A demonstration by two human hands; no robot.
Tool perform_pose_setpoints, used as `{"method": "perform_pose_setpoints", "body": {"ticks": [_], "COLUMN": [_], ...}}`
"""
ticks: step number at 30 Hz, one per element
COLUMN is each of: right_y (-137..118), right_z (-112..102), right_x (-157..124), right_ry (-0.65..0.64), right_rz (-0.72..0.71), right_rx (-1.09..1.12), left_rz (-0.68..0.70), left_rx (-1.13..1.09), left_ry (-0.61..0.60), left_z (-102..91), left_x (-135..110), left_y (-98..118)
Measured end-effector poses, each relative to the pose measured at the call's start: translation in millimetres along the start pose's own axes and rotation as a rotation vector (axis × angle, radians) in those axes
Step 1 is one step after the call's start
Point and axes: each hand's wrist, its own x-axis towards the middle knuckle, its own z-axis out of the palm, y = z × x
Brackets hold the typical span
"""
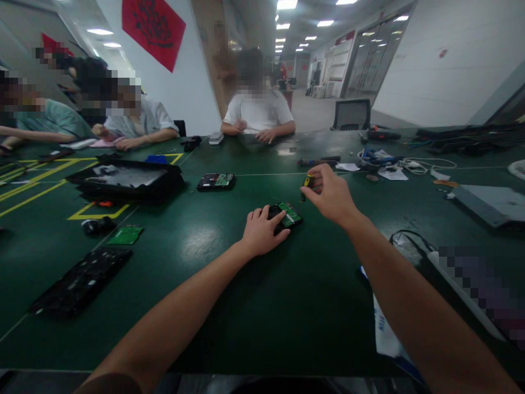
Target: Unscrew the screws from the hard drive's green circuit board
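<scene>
A hard drive lies on the green tabletop with its green circuit board facing up. My left hand rests over its left end and steadies it, thumb at the near side and the index finger across the board. To the right, my right hand is raised above the table and grips a short screwdriver with a yellow and black handle, its tip pointing down, apart from the drive. Beyond my left hand sits a second hard drive, board side up.
At left are a black tray, a loose green circuit board and a black plastic panel. Tangled cables and a grey metal box lie at right. Across the table sits a person in a white shirt.
</scene>
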Motion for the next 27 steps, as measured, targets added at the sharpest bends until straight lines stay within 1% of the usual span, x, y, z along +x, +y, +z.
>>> {"method": "perform_pose_setpoints", "body": {"ticks": [3,6,9,14,18,22,27], "right_y": [-0.7,-2.8,-4.7,-5.4,-4.6,-2.3,-3.1], "right_z": [-1.2,-2.3,-3.1,-4.5,-3.2,-1.8,-3.3], "right_x": [0.4,0.1,-0.2,0.0,-0.2,0.5,1.4], "right_ry": [-0.012,-0.035,-0.033,-0.019,-0.011,0.011,-0.003], "right_rz": [-0.031,-0.006,0.009,-0.046,-0.020,-0.003,-0.066], "right_rx": [-0.043,-0.034,-0.029,-0.097,-0.097,-0.052,-0.086], "left_rz": [0.034,0.034,0.023,0.026,0.026,0.032,0.025], "left_rx": [-0.005,-0.006,-0.001,-0.004,-0.010,-0.013,-0.003], "left_ry": [-0.033,-0.047,-0.024,0.003,0.010,0.006,0.009], "left_z": [-2.4,-2.7,-1.0,0.2,-0.5,-0.7,-0.3], "left_x": [-0.1,-0.3,-1.0,-3.0,-3.3,-3.0,-3.1], "left_y": [-4.5,-6.4,-5.3,-2.9,-3.2,-3.1,-2.6]}}
